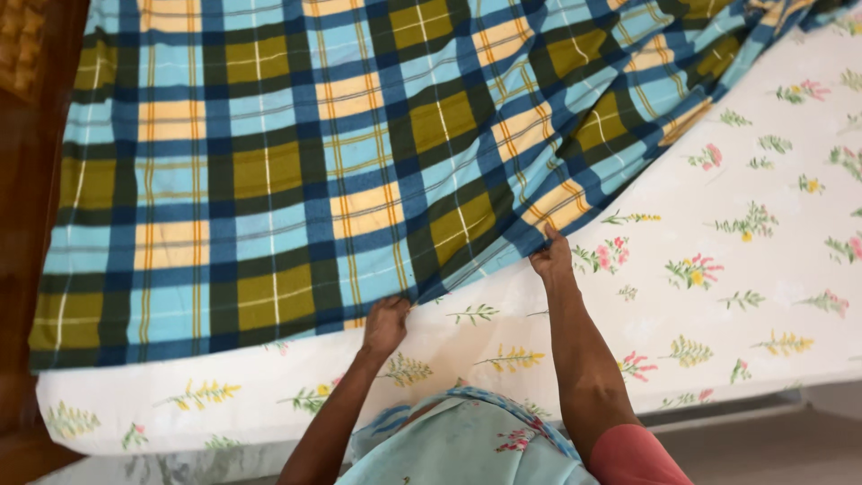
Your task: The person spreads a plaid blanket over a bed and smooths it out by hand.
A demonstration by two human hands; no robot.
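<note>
A plaid sheet (296,162) in blue, olive, yellow and navy lies spread over a mattress (745,269) covered in white floral fabric. My left hand (386,325) grips the sheet's near edge with closed fingers. My right hand (551,259) pinches the same edge further right, where the sheet's border runs diagonally up to the right. Both arms reach forward from below the frame.
Dark wooden furniture (27,180) stands along the left side of the mattress. A pale floor (772,449) shows below the mattress's near edge at the bottom right. My light floral garment (467,445) fills the bottom centre.
</note>
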